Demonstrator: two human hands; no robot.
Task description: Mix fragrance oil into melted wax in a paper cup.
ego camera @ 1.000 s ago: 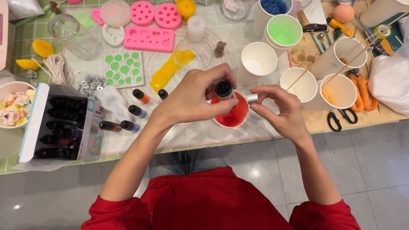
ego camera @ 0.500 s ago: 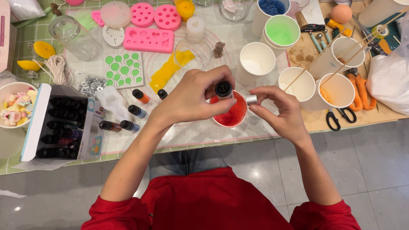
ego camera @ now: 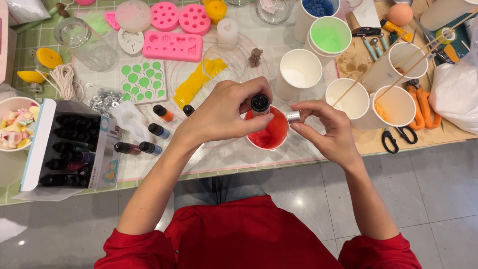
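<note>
My left hand [ego camera: 224,112] grips a small dark bottle [ego camera: 260,103], held upturned over a paper cup of red liquid [ego camera: 268,135] near the table's front edge. My right hand [ego camera: 328,130] pinches the bottle's small silver cap [ego camera: 294,116] just right of the cup's rim. Both hands hover over the cup and partly hide it.
Several small dye bottles [ego camera: 149,130] lie left of the cup beside an open box of bottles [ego camera: 64,149]. Pink silicone moulds [ego camera: 173,46], a glass jar [ego camera: 85,42], white paper cups [ego camera: 298,74] with sticks, a green-filled cup [ego camera: 327,36], orange scissors [ego camera: 420,107] and a white bag [ego camera: 455,92] crowd the table.
</note>
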